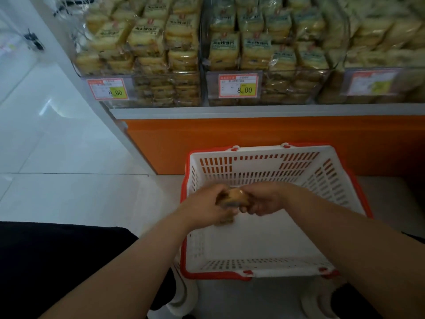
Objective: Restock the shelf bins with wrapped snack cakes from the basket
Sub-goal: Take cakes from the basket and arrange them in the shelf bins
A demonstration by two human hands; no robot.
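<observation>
While both hands, left hand (pixel 207 204) and right hand (pixel 264 201), clasp a wrapped snack cake (pixel 233 198) above the basket (pixel 259 150), pickup looks done; next, lift toward the 12 o'clock shelf bins (pixel 142 88).

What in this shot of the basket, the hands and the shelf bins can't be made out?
Head view only:
- Snack cake: motion-blurred, mostly covered by the left hand and right hand; the count held is unclear.
- Rightmost price tag: too blurred to read.
- Shelf bins: tops cut off by the frame edge.
</observation>
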